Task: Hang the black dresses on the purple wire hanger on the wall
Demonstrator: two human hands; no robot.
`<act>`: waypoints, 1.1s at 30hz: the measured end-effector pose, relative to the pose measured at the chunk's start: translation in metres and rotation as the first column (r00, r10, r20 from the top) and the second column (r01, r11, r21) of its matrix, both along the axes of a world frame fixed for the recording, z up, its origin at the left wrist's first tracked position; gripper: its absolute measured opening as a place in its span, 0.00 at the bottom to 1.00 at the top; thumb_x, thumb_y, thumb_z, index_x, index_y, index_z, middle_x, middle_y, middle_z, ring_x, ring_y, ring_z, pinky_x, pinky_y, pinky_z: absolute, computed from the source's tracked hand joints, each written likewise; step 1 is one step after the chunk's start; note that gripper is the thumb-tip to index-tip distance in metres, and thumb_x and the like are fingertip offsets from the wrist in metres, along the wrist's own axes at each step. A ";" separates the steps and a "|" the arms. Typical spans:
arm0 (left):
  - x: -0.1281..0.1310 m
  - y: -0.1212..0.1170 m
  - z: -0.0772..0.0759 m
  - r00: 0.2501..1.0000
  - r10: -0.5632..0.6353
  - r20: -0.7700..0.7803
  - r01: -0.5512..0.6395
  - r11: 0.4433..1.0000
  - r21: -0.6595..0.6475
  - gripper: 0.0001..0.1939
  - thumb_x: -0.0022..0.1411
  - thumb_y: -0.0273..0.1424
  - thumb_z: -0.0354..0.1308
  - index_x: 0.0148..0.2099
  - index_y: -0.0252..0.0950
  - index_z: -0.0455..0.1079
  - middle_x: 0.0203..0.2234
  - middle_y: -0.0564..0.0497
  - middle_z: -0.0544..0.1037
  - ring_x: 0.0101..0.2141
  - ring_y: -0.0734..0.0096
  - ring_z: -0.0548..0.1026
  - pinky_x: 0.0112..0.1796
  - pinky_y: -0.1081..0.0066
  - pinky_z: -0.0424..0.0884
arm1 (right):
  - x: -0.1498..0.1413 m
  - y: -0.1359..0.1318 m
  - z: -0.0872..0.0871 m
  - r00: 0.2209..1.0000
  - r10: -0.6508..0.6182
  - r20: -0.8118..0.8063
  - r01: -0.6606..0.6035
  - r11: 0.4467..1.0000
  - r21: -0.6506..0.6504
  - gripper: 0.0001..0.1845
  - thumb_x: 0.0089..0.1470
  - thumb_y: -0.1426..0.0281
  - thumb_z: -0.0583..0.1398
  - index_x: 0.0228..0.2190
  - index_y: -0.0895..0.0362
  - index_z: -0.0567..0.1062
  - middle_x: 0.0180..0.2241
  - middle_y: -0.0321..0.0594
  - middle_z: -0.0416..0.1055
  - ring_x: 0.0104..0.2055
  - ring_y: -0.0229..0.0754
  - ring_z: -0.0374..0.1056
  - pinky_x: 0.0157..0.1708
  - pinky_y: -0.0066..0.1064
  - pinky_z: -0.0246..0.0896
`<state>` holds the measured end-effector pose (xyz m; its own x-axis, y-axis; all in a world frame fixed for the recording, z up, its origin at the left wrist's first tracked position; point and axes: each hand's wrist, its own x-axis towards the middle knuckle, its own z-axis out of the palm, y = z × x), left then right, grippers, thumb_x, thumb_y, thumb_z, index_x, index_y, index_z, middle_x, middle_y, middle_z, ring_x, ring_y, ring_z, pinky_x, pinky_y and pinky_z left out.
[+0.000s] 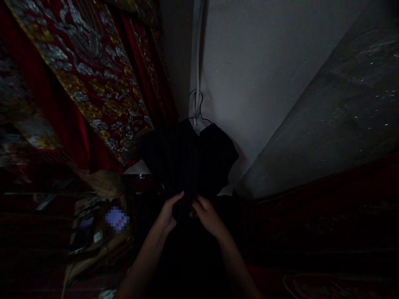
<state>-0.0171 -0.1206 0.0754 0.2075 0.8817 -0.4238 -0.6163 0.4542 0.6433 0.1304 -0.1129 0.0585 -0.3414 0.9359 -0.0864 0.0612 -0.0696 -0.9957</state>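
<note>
A black short-sleeved shirt (215,162) hangs in the middle of the head view on a thin wire hanger (201,114). My left hand (168,214) grips the front of the shirt from the left, thumb on top and fingers mostly hidden in the dark cloth. Close beside it, my right hand (205,214) has its fingers curled in on the shirt's front. Whatever detail lies between the fingertips is too dark to make out. The lower part of the shirt is lost in shadow.
From above, a pale strap or cord (197,54) runs down to the hanger, against a plain wall (249,62). Red cloth with silver and gold embroidery (93,70) hangs at left. A sheet with glinting specks (336,108) slopes at right. Blurred clutter (96,232) lies lower left.
</note>
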 end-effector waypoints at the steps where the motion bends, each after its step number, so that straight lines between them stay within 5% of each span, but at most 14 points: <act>1: 0.000 0.001 0.001 1.000 -0.002 -0.019 0.002 1.000 0.002 0.18 0.50 0.40 0.70 0.31 0.26 0.77 0.21 0.45 0.79 0.20 0.65 0.76 0.25 0.68 0.73 | -0.002 0.000 -0.002 0.999 -0.024 -0.024 0.024 1.000 0.001 0.13 0.59 0.60 0.53 0.35 0.57 0.69 0.26 0.34 0.67 0.26 0.36 0.65 0.28 0.28 0.58; 7: 0.008 -0.005 -0.002 0.992 0.059 -0.113 -0.057 0.998 0.026 0.21 0.47 0.40 0.73 0.37 0.28 0.78 0.28 0.43 0.82 0.29 0.60 0.80 0.35 0.65 0.76 | 0.004 0.004 -0.011 0.988 -0.155 0.000 0.155 0.988 -0.003 0.10 0.56 0.61 0.54 0.32 0.56 0.68 0.20 0.30 0.64 0.22 0.36 0.61 0.24 0.28 0.55; 12: 0.003 0.004 -0.022 0.869 0.432 -0.239 -0.408 0.901 0.144 0.24 0.50 0.36 0.74 0.49 0.38 0.74 0.43 0.46 0.82 0.50 0.56 0.78 0.53 0.59 0.71 | 0.028 0.008 -0.020 0.971 -0.214 0.106 0.208 0.976 0.063 0.12 0.54 0.64 0.51 0.22 0.54 0.64 0.15 0.30 0.61 0.20 0.35 0.58 0.25 0.28 0.52; 15: -0.010 0.011 -0.040 0.691 0.630 -0.354 -0.561 0.776 0.288 0.21 0.54 0.39 0.70 0.49 0.38 0.72 0.47 0.45 0.79 0.51 0.56 0.76 0.55 0.57 0.69 | 0.033 0.004 -0.023 0.978 -0.166 0.128 0.157 0.985 0.076 0.13 0.55 0.64 0.51 0.22 0.54 0.65 0.14 0.30 0.61 0.19 0.34 0.58 0.25 0.27 0.52; 17: -0.018 0.008 -0.050 0.452 0.782 -0.428 -0.590 0.623 0.514 0.25 0.56 0.38 0.67 0.54 0.39 0.68 0.53 0.45 0.73 0.54 0.57 0.72 0.57 0.56 0.66 | 0.029 0.000 -0.023 0.983 -0.133 0.126 0.126 0.990 0.058 0.14 0.56 0.63 0.52 0.21 0.54 0.65 0.14 0.30 0.62 0.19 0.34 0.59 0.24 0.27 0.51; 19: -0.020 0.000 -0.060 0.227 0.866 -0.446 -0.463 0.499 0.732 0.28 0.56 0.34 0.66 0.59 0.40 0.64 0.56 0.44 0.68 0.57 0.57 0.68 0.59 0.56 0.62 | 0.019 -0.003 -0.021 0.989 -0.095 0.113 0.092 0.995 0.025 0.15 0.56 0.63 0.53 0.21 0.54 0.65 0.14 0.30 0.62 0.17 0.33 0.59 0.22 0.26 0.50; 20: -0.018 -0.005 -0.064 0.200 0.866 -0.459 -0.352 0.500 0.791 0.27 0.57 0.32 0.64 0.58 0.40 0.64 0.56 0.44 0.68 0.57 0.57 0.67 0.59 0.56 0.62 | 0.013 -0.004 -0.020 0.992 -0.076 0.105 0.075 0.997 0.011 0.15 0.56 0.62 0.54 0.20 0.54 0.65 0.14 0.30 0.62 0.17 0.33 0.59 0.21 0.26 0.50; 23: -0.005 -0.021 -0.075 0.403 0.730 -0.552 0.000 0.604 0.797 0.19 0.58 0.26 0.58 0.53 0.39 0.69 0.51 0.45 0.72 0.54 0.58 0.70 0.57 0.57 0.65 | -0.003 -0.004 -0.016 0.996 -0.029 0.082 0.030 1.000 -0.002 0.17 0.54 0.59 0.57 0.20 0.55 0.67 0.13 0.31 0.63 0.15 0.33 0.59 0.19 0.25 0.50; 26: 0.010 -0.025 -0.082 0.560 0.581 -0.591 0.084 0.670 0.738 0.19 0.57 0.26 0.57 0.53 0.38 0.69 0.45 0.46 0.76 0.47 0.61 0.76 0.49 0.62 0.71 | -0.012 -0.005 -0.015 0.999 -0.027 0.041 0.028 0.999 -0.024 0.19 0.52 0.55 0.59 0.19 0.56 0.69 0.12 0.32 0.63 0.15 0.34 0.60 0.18 0.25 0.51; 30: 0.019 -0.013 -0.079 0.591 0.505 -0.629 0.079 0.739 0.669 0.05 0.63 0.31 0.56 0.40 0.36 0.70 0.30 0.51 0.76 0.32 0.67 0.75 0.36 0.69 0.70 | -0.010 -0.001 -0.009 0.997 -0.079 -0.013 0.078 0.992 -0.101 0.18 0.48 0.55 0.59 0.21 0.57 0.71 0.11 0.32 0.63 0.13 0.34 0.60 0.16 0.25 0.52; 33: 0.022 -0.003 -0.075 0.573 0.488 -0.658 0.151 0.726 0.670 0.04 0.63 0.31 0.56 0.36 0.37 0.69 0.29 0.51 0.75 0.32 0.66 0.74 0.36 0.69 0.68 | -0.001 0.024 0.020 0.985 -0.165 -0.047 0.161 0.984 -0.081 0.17 0.47 0.57 0.59 0.20 0.58 0.72 0.11 0.32 0.63 0.13 0.33 0.58 0.15 0.24 0.52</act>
